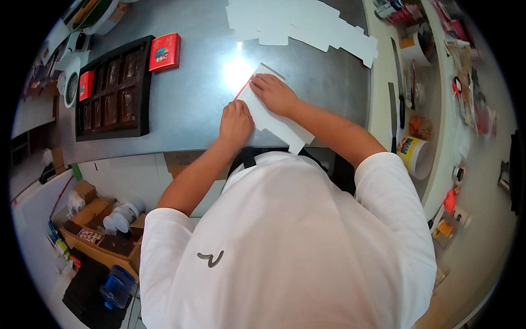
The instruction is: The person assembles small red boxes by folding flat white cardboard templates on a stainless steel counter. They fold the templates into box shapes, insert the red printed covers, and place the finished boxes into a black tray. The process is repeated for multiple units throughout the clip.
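Observation:
A partly folded white cardboard box blank (pixel 278 125) lies at the table's front edge, tilted, with a strip of red printed side showing along its left fold. My left hand (pixel 237 122) is closed at its lower left edge, fingertips at the red strip. Higher up, my right hand (pixel 273 93) grips the same blank near its upper fold, fingers bent and pressed down on the card. The undersides of both hands are hidden. Farther off lies a spread of flat white box blanks (pixel 307 24). To the left stands a finished-looking red box (pixel 165 52) beside a dark tray.
The dark compartment tray (pixel 143 104) holds several dark packets and a small red box (pixel 86 85). It stands on the metal table (pixel 189 109). On the right ledge lie long knives (pixel 392 112) and a tipped white tub (pixel 412 156). A cardboard carton (pixel 101 241) stands low at left.

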A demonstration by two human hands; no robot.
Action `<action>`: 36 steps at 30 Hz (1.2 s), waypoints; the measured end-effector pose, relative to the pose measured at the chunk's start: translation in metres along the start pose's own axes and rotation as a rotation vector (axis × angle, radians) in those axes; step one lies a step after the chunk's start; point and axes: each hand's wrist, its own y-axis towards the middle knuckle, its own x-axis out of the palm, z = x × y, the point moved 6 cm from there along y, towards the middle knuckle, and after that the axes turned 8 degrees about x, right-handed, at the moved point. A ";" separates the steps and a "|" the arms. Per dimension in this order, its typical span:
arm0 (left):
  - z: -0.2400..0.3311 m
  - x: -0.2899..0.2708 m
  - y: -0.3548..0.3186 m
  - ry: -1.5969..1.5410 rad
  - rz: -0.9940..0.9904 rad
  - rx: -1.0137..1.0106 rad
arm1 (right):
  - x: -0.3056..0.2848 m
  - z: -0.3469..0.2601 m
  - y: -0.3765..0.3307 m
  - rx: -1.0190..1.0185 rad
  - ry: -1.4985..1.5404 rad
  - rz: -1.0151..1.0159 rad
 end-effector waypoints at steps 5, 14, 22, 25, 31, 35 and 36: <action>0.006 -0.011 -0.006 -0.254 -0.256 -0.176 | -0.062 0.049 -0.008 0.487 0.488 0.257; 0.010 0.002 0.048 -0.148 -0.016 0.230 | -0.034 0.150 -0.163 1.290 0.661 0.175; 0.012 0.006 0.055 -0.076 -0.098 0.206 | -0.044 0.120 -0.123 1.104 2.183 -0.201; 0.013 0.008 0.054 -0.071 -0.072 0.210 | -0.022 0.104 -0.111 1.043 1.978 -0.211; 0.011 0.011 0.054 -0.077 -0.067 0.193 | -0.014 0.038 -0.068 1.152 1.825 -0.274; -0.003 0.051 0.055 -1.360 0.018 -0.155 | -0.029 -0.012 -0.032 1.027 1.742 -0.148; -0.003 0.081 0.052 -1.992 0.076 -0.350 | -0.009 -0.020 -0.031 0.969 1.708 -0.366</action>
